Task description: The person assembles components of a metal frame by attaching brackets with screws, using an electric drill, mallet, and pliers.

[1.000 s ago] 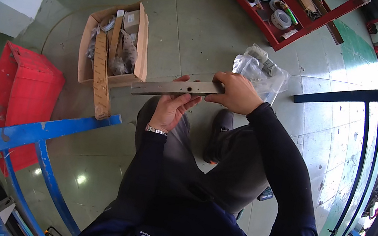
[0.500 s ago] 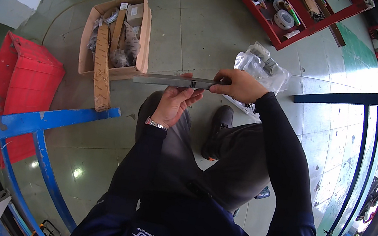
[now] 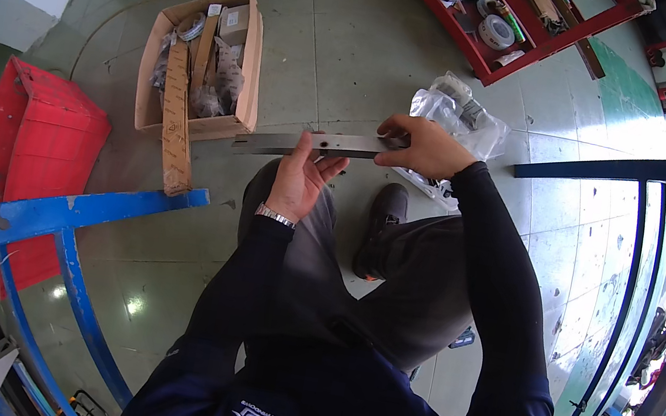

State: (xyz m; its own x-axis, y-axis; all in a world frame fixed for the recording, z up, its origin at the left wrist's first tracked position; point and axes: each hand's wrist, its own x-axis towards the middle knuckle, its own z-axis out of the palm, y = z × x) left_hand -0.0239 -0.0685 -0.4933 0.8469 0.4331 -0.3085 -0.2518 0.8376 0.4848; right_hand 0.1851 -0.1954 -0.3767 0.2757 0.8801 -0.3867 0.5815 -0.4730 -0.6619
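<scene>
A long, slim silver metal strip [image 3: 352,146] with a dark hole in its face is held crosswise in front of my knees. My left hand [image 3: 299,183] grips it near the middle from below, its thumb up against the near side and some fingers partly hidden behind and under it. At the strip's right end, my right hand [image 3: 429,148] pinches it between thumb and fingers. The strip's left end sticks out free toward an open cardboard box [image 3: 253,98].
Inside the box are plastic-wrapped parts; a long brown carton [image 3: 174,124] leans over its rim. Clear plastic bags [image 3: 464,111] lie beyond my right hand. A red cart [image 3: 544,49] holds tape rolls. Blue frame bars [image 3: 86,209] and a red folded panel [image 3: 54,135] stand left.
The strip has been turned about its length, so a face with a hole now shows. My left thumb has shifted up along its near side; both hands still hold it.
</scene>
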